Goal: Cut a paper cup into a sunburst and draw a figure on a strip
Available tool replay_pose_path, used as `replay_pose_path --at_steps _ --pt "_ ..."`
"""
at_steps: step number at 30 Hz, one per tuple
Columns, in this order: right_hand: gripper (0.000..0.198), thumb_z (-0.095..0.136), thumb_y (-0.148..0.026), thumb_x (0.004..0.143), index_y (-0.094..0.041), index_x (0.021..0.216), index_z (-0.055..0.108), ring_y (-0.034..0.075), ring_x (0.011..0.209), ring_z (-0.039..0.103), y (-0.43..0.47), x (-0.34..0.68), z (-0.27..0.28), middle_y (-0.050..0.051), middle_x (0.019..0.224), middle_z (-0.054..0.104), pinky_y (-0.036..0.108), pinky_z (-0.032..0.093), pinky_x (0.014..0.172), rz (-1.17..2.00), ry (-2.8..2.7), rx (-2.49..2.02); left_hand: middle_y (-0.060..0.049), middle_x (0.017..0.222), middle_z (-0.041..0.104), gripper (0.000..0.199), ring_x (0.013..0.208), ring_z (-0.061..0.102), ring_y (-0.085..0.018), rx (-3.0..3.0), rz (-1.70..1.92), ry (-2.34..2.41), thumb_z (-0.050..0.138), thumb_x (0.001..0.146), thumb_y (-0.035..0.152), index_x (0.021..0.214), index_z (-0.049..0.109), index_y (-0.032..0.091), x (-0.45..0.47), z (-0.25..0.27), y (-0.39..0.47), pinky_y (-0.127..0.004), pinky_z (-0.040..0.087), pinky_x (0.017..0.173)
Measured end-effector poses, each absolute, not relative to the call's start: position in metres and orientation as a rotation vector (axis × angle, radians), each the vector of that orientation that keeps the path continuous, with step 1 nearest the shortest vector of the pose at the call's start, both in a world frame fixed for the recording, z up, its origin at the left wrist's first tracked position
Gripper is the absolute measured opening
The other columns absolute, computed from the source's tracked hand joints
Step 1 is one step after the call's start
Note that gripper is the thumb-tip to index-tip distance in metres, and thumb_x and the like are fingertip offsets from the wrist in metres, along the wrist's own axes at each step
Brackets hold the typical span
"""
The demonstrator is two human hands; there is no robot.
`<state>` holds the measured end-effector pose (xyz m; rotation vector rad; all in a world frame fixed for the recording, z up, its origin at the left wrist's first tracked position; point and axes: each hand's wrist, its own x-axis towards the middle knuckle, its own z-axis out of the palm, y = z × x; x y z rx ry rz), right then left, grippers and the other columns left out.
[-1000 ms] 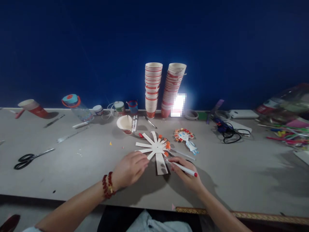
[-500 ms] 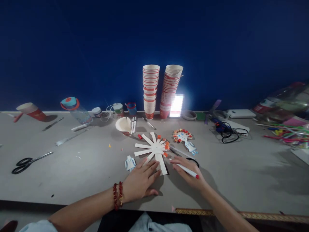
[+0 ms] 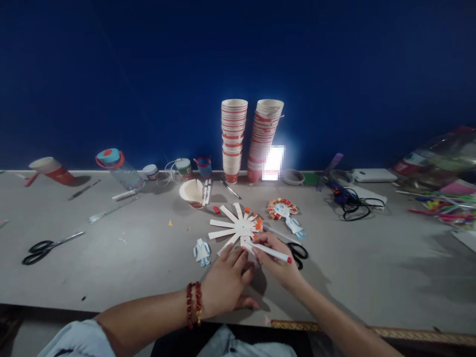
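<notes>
A white paper cutout [image 3: 241,228] with strips spread like sun rays lies on the table; several strips at its right end in curled orange-red tips. My right hand [image 3: 277,258] grips a white marker [image 3: 273,252] with a red end, its other end over the lower strip near the cutout's centre. My left hand [image 3: 226,277] rests on the lower strips, fingers stretched forward and thumb apart. Left of it lies a paper figure [image 3: 202,252] of a blue-edged dress without a head. A finished-looking paper doll [image 3: 283,209] with curled orange hair lies at the upper right.
Black-handled scissors [image 3: 298,254] lie partly behind my right hand, another pair of scissors [image 3: 42,250] at far left. Paper cup stacks [image 3: 234,134] stand by the blue wall near a glowing screen [image 3: 273,163]. A cut cup [image 3: 192,192], white markers [image 3: 207,192] and a black cable [image 3: 353,206] lie around.
My right hand has moved left with the marker, bringing its end over the lower strip. My left hand has shifted slightly right, its fingers more bent. The view has shifted a little.
</notes>
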<state>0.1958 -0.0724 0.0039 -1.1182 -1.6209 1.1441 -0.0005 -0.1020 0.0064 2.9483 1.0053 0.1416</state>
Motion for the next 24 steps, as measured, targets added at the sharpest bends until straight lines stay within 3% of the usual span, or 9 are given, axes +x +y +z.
replay_pose_path --at_steps 9,14,16,19,21,24 --pt "0.017 0.055 -0.035 0.089 -0.019 0.085 0.058 0.011 0.048 0.048 -0.070 0.208 -0.012 -0.002 0.063 0.057 0.023 0.040 0.046 1.088 -1.572 -1.212 -0.027 0.150 0.037 0.084 0.139 0.034 -0.039 2.941 0.044 1.002 0.042 0.086 0.073 0.135 0.049 0.005 0.004 0.001 -0.109 -0.050 0.024 0.114" --pt "0.018 0.050 -0.035 0.094 -0.019 0.091 0.058 0.014 0.052 0.057 -0.072 0.212 -0.019 0.001 0.066 0.064 0.026 0.047 0.052 0.941 -1.703 -1.142 -0.026 0.150 0.037 0.085 0.139 0.035 -0.038 2.912 0.145 0.974 0.043 0.087 0.072 0.139 0.044 0.005 0.003 0.001 -0.110 -0.051 0.029 0.112" --pt "0.018 0.048 -0.030 0.096 -0.019 0.103 0.060 0.016 0.060 0.063 -0.073 0.214 -0.020 0.004 0.076 0.069 0.027 0.050 0.059 0.847 -1.860 -1.092 -0.021 0.146 0.045 0.072 0.135 0.041 -0.033 2.876 0.251 0.923 0.045 0.090 0.065 0.135 0.047 0.009 -0.006 0.010 -0.105 -0.046 0.034 0.110" --pt "0.019 0.048 -0.024 0.097 -0.022 0.109 0.063 0.016 0.066 0.068 -0.075 0.213 -0.021 0.004 0.082 0.073 0.026 0.051 0.063 0.654 -2.027 -1.060 -0.011 0.120 0.064 0.027 0.114 0.057 -0.023 2.787 0.447 1.017 0.043 0.099 0.034 0.111 0.061 0.018 -0.038 0.030 -0.091 -0.037 0.044 0.099" --pt "0.019 0.049 -0.022 0.096 -0.022 0.107 0.064 0.016 0.064 0.069 -0.076 0.209 -0.022 0.003 0.079 0.073 0.025 0.051 0.061 0.562 -2.076 -1.044 -0.008 0.102 0.066 0.023 0.096 0.061 -0.021 2.684 0.502 1.334 0.041 0.100 0.027 0.099 0.062 0.020 -0.065 0.039 -0.080 -0.037 0.047 0.089" --pt "0.020 0.050 -0.023 0.094 -0.021 0.103 0.067 0.016 0.059 0.068 -0.076 0.203 -0.026 0.003 0.073 0.073 0.024 0.050 0.058 0.464 -2.107 -1.045 -0.009 0.104 0.061 0.035 0.095 0.060 -0.025 2.528 0.394 1.702 0.056 0.091 0.051 0.104 0.060 0.019 -0.099 0.037 -0.069 -0.038 0.049 0.081"
